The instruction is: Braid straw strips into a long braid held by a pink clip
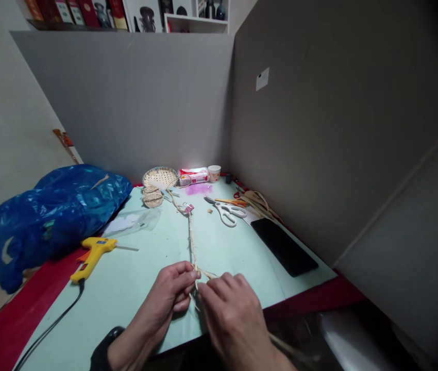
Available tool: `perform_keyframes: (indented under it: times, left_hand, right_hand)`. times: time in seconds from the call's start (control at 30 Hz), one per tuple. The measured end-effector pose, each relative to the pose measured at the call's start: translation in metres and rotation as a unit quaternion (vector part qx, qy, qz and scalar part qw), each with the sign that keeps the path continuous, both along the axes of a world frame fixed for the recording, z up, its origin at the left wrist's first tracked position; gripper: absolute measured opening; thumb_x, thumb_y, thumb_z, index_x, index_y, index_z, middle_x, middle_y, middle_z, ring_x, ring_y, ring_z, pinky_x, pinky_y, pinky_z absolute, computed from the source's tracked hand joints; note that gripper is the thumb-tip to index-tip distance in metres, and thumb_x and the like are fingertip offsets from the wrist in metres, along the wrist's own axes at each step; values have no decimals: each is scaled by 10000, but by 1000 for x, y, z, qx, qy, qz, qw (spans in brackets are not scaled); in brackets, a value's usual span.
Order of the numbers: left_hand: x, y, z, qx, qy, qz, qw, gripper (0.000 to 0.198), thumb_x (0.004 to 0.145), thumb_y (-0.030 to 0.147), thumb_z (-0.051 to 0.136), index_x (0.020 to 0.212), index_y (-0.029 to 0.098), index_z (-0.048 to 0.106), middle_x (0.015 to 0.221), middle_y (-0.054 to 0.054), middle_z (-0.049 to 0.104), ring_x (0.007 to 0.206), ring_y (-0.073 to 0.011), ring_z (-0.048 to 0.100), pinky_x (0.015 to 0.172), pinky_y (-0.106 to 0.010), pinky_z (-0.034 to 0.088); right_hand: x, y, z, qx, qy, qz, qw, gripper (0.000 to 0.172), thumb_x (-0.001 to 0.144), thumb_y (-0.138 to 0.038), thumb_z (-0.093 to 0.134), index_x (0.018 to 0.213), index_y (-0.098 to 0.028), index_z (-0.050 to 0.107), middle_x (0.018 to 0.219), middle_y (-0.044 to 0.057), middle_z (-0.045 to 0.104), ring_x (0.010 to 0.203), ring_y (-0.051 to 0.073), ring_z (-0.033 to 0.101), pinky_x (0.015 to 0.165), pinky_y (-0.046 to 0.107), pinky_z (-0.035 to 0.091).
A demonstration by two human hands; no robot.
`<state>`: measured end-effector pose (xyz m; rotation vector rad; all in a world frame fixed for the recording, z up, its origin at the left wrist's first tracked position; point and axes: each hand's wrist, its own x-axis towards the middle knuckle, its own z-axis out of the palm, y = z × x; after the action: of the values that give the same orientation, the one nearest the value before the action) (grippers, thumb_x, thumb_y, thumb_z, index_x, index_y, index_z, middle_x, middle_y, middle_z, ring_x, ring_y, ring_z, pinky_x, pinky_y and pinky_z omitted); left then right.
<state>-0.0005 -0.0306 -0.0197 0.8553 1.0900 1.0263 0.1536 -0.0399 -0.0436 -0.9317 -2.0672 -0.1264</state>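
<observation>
A long braid of pale straw strips [191, 238] runs down the middle of the light green mat [234, 252] toward me. A small pink binder clip [189, 208] is fastened on its far part. My left hand [168, 296] pinches the near end of the braid between thumb and fingers. My right hand [230, 314] is closed on loose straw strands right beside it, its back turned to the camera. Both hands meet at the front edge of the mat.
A yellow glue gun [91, 256] with a black cord lies at the left. A blue plastic bag [52, 211] bulges beyond it. White scissors [226, 210], a black phone [284, 246], a woven tray [160, 176], a tissue pack [193, 176] and a paper cup [214, 173] stand farther back. Grey partitions wall the desk.
</observation>
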Motion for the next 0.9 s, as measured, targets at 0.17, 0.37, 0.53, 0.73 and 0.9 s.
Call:
perform_keyframes:
  times: [0.17, 0.37, 0.53, 0.73, 0.9]
  left_hand:
    - [-3, 0, 3, 7, 66, 6, 998, 267, 726, 360, 686, 726, 169, 498, 521, 100, 330, 454, -42, 189, 411, -192, 111]
    - [-8, 0, -2, 53, 173, -14, 983, 216, 784, 379, 580, 730, 185, 502, 507, 106, 303, 450, -65, 217, 439, -215, 160]
    - [-6, -5, 5, 146, 417, -17, 897, 213, 838, 314, 483, 672, 186, 515, 565, 47, 424, 550, -122, 374, 536, -251, 269]
    - [4, -13, 6, 212, 555, 2, 804, 227, 882, 251, 395, 667, 216, 457, 602, 11, 508, 563, -159, 439, 594, -282, 290]
    - [-5, -14, 10, 188, 544, 2, 818, 240, 879, 295, 442, 668, 220, 530, 620, -9, 580, 603, -185, 505, 606, -283, 299]
  right_hand:
    - [11, 26, 32, -281, 57, 42, 957, 207, 928, -286, 469, 1016, -178, 622, 935, 66, 653, 843, 195, 559, 736, 306, 361]
    - [-7, 55, 21, -449, 44, 163, 878, 257, 898, -281, 460, 744, -151, 619, 686, 6, 586, 662, 123, 500, 597, 231, 324]
    - [-8, 55, 10, -471, 92, 163, 862, 282, 854, -278, 473, 664, -133, 623, 566, -23, 449, 574, 100, 391, 546, 228, 276]
    - [-9, 47, 10, -473, 154, 145, 855, 304, 840, -307, 476, 639, -132, 622, 557, -25, 389, 576, 101, 340, 528, 227, 260]
    - [-12, 42, 12, -472, 176, 132, 854, 311, 825, -292, 490, 572, -138, 585, 510, -33, 375, 525, 93, 311, 490, 232, 234]
